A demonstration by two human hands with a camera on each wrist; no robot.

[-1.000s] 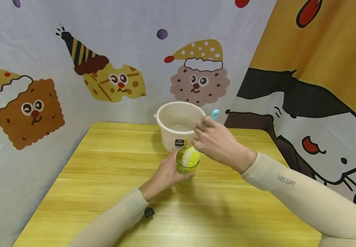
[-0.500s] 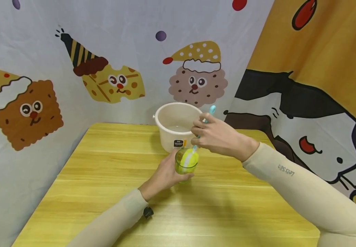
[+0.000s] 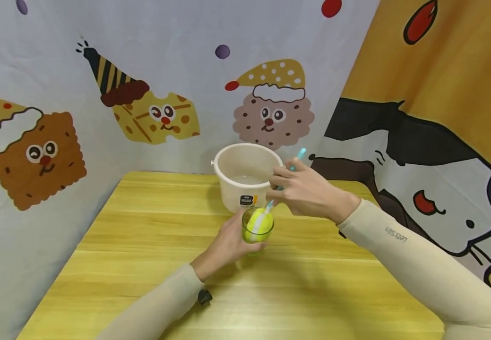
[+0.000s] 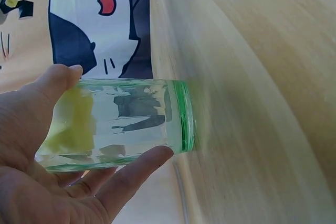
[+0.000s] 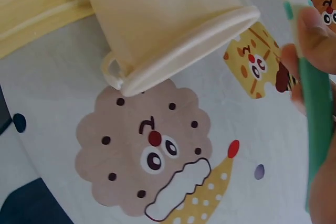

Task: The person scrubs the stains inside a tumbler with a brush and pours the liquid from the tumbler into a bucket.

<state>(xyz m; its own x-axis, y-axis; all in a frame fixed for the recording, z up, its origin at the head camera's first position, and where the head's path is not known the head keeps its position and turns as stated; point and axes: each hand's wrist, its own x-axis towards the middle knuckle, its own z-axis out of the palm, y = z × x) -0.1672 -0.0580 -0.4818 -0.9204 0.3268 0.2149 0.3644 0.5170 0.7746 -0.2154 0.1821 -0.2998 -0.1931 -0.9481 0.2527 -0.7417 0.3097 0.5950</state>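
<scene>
In the head view my left hand [image 3: 224,243] grips a clear, green-tinted drinking glass [image 4: 136,114], thumb on one side and fingers on the other. Its base is at the tabletop in the left wrist view; whether it touches, I cannot tell. A cup brush has its yellow and white sponge head [image 3: 260,222] inside the upper part of the glass. My right hand [image 3: 309,191] holds the brush by its blue-green handle [image 5: 315,119], above and to the right of the glass. The handle leans to the right, its tip poking out above the fingers.
Just behind the glass stands a cream bucket [image 3: 230,189] with a dark label. The wooden table [image 3: 143,226] reaches back to a cartoon-printed cloth [image 3: 164,38], with an orange cloth [image 3: 462,71] at the right. A small black piece [image 3: 204,297] shows by the left wrist.
The right hand and brush shift slightly and the handle's tilt changes, its tip now further right. The sponge turns within the glass. The left hand keeps its hold in nearly the same place.
</scene>
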